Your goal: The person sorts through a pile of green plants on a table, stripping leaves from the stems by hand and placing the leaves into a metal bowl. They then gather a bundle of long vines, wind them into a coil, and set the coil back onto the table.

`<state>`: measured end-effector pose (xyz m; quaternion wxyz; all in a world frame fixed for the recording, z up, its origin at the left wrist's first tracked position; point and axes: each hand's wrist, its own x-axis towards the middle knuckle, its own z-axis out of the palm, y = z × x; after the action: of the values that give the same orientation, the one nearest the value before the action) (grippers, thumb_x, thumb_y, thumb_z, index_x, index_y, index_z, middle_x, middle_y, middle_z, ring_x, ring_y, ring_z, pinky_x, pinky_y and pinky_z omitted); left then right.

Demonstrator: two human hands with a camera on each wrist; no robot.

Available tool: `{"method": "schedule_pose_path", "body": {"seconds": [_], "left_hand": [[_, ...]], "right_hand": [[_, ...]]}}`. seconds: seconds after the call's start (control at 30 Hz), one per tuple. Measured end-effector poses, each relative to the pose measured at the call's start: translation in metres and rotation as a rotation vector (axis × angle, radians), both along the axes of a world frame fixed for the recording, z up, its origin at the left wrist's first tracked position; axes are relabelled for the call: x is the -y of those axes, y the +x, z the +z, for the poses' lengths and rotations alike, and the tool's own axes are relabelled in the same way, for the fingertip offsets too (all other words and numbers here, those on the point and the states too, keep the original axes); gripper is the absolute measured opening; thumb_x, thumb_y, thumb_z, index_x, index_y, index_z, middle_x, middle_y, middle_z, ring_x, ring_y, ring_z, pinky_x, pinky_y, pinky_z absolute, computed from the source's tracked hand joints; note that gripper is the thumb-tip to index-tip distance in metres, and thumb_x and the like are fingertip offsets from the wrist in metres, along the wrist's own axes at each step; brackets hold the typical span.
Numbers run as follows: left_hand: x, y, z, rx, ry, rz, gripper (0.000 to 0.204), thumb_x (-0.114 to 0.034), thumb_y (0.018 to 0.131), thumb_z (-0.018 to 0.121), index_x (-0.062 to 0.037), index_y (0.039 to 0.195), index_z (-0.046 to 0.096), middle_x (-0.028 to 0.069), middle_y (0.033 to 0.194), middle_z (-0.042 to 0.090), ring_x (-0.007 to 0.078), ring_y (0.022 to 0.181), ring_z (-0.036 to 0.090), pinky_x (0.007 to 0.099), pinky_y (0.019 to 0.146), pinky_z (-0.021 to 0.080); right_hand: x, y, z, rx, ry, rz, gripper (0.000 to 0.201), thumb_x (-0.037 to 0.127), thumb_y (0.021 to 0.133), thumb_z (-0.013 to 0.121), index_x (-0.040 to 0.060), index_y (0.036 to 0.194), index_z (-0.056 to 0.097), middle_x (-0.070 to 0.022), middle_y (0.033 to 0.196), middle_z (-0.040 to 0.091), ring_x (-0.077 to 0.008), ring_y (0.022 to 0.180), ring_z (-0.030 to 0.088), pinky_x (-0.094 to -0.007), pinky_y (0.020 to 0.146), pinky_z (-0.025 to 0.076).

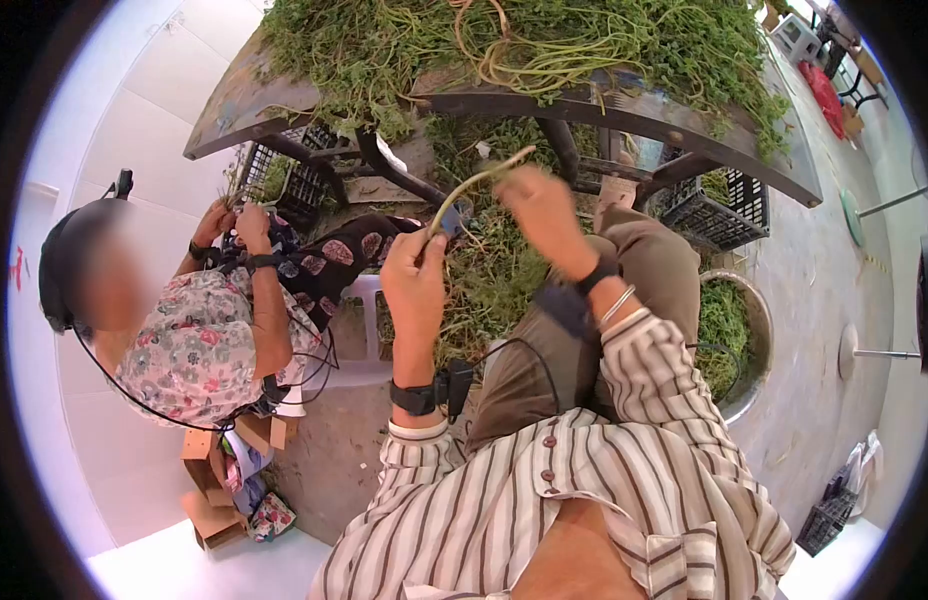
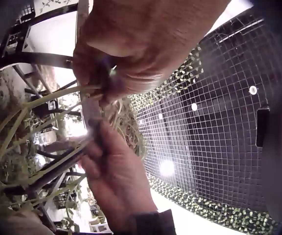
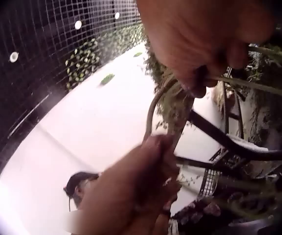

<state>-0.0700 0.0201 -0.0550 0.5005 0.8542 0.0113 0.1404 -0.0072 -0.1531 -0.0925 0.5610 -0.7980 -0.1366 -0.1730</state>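
Observation:
In the head view, a long, thin green plant stem [image 1: 471,184] curves up from the curled fingers of my left hand [image 1: 414,285], which grips its lower end. My right hand [image 1: 551,222], blurred, is at the stem's upper part with its fingers bent in around it. From the right wrist view, the stem [image 3: 152,110] arches between the two hands, and stalks run out sideways from the right fingers. In the left wrist view, several stalks [image 2: 21,115] trail from the left fingertips. Leafy green plants [image 1: 494,270] cover the floor below both hands.
A table [image 1: 674,125] heaped with leafy plants [image 1: 384,55] stands in front. Black crates [image 1: 729,215] sit under it. At my right is a round basin [image 1: 759,320] of greens. Another person [image 1: 199,320] sits at my left, beside cardboard boxes [image 1: 209,490].

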Motion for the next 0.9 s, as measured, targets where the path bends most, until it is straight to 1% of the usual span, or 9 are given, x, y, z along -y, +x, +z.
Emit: {"method": "schedule_pose_path", "body": {"seconds": [0.1, 0.13, 0.23, 0.4, 0.53, 0.77, 0.83, 0.87, 0.9], "left_hand": [[-0.018, 0.003, -0.007, 0.015, -0.024, 0.042, 0.017, -0.013, 0.084, 0.058, 0.0023, 0.09, 0.063, -0.0012, 0.07, 0.052, 0.0053, 0.059, 0.04, 0.0197, 0.054, 0.034], [-0.019, 0.003, -0.008, 0.012, -0.079, 0.046, 0.016, -0.012, 0.084, 0.058, 0.0021, 0.09, 0.063, -0.0013, 0.07, 0.053, 0.0048, 0.058, 0.04, 0.0195, 0.054, 0.035], [-0.015, 0.004, -0.011, -0.002, -0.155, 0.026, 0.016, -0.012, 0.085, 0.058, 0.0013, 0.091, 0.063, -0.0016, 0.071, 0.053, 0.0043, 0.058, 0.041, 0.0208, 0.054, 0.04], [0.004, -0.002, -0.001, -0.044, -0.227, -0.021, 0.015, -0.01, 0.083, 0.06, 0.001, 0.092, 0.064, -0.0028, 0.071, 0.051, 0.0045, 0.063, 0.042, 0.0193, 0.055, 0.034], [0.005, -0.004, -0.005, -0.003, -0.15, -0.087, 0.017, -0.008, 0.082, 0.06, 0.002, 0.096, 0.063, -0.0022, 0.07, 0.049, 0.0058, 0.064, 0.042, 0.0202, 0.057, 0.033], [0.011, -0.007, -0.003, 0.011, -0.129, -0.141, 0.014, -0.002, 0.08, 0.06, 0.003, 0.092, 0.062, 0.0042, 0.071, 0.051, 0.0104, 0.061, 0.045, 0.0241, 0.053, 0.036], [0.008, -0.007, 0.002, 0.068, -0.002, -0.106, 0.014, -0.002, 0.079, 0.06, 0.0026, 0.092, 0.062, 0.005, 0.07, 0.052, 0.0124, 0.06, 0.045, 0.0244, 0.054, 0.036], [0.007, -0.008, 0.002, 0.067, -0.003, -0.106, 0.014, -0.002, 0.079, 0.06, 0.0026, 0.092, 0.062, 0.005, 0.07, 0.052, 0.0124, 0.06, 0.045, 0.0244, 0.054, 0.036], [0.007, -0.008, 0.002, 0.062, 0.023, -0.118, 0.014, -0.003, 0.08, 0.06, 0.0022, 0.092, 0.062, 0.0055, 0.07, 0.052, 0.0131, 0.06, 0.046, 0.0243, 0.054, 0.036]], "right_hand": [[0.042, 0.02, 0.01, -0.331, 0.25, -0.105, 0.021, 0.019, 0.086, 0.05, 0.0007, 0.084, 0.06, -0.0053, 0.076, 0.058, -0.0127, 0.066, 0.048, -0.0284, 0.06, 0.039], [0.048, 0.021, 0.012, -0.386, 0.343, -0.028, 0.022, 0.02, 0.089, 0.047, 0.0007, 0.086, 0.058, -0.0005, 0.075, 0.055, -0.0078, 0.067, 0.046, -0.0243, 0.06, 0.038], [0.037, 0.014, 0.013, -0.424, 0.488, 0.088, 0.02, 0.021, 0.089, 0.047, 0.0028, 0.085, 0.055, 0.0014, 0.071, 0.051, -0.0076, 0.067, 0.045, -0.023, 0.061, 0.037], [0.012, -0.009, 0.016, -0.658, 0.845, 0.323, 0.017, 0.023, 0.09, 0.052, 0.0068, 0.084, 0.052, 0.0065, 0.06, 0.034, -0.005, 0.051, 0.031, -0.0226, 0.049, 0.031], [-0.001, -0.012, 0.024, -0.729, 1.07, 0.458, 0.014, 0.021, 0.088, 0.056, 0.0082, 0.084, 0.051, 0.0074, 0.06, 0.033, -0.0034, 0.051, 0.03, -0.021, 0.046, 0.027], [-0.008, -0.013, 0.038, -0.681, 0.984, 0.451, 0.013, 0.018, 0.086, 0.058, 0.0071, 0.083, 0.051, 0.0076, 0.059, 0.035, -0.0043, 0.051, 0.033, -0.0222, 0.046, 0.027], [-0.006, -0.013, 0.042, -0.442, 0.501, 0.281, 0.015, 0.016, 0.084, 0.059, 0.0046, 0.082, 0.049, 0.0016, 0.058, 0.039, -0.0083, 0.052, 0.038, -0.0271, 0.046, 0.031], [-0.004, -0.013, 0.042, -0.443, 0.501, 0.279, 0.015, 0.016, 0.084, 0.059, 0.0046, 0.082, 0.049, 0.0016, 0.058, 0.039, -0.0083, 0.052, 0.038, -0.0271, 0.046, 0.031], [-0.003, -0.011, 0.04, -0.316, 0.251, 0.217, 0.016, 0.015, 0.083, 0.058, 0.0034, 0.082, 0.048, -0.004, 0.058, 0.042, -0.0142, 0.053, 0.043, -0.0311, 0.048, 0.033]]}}
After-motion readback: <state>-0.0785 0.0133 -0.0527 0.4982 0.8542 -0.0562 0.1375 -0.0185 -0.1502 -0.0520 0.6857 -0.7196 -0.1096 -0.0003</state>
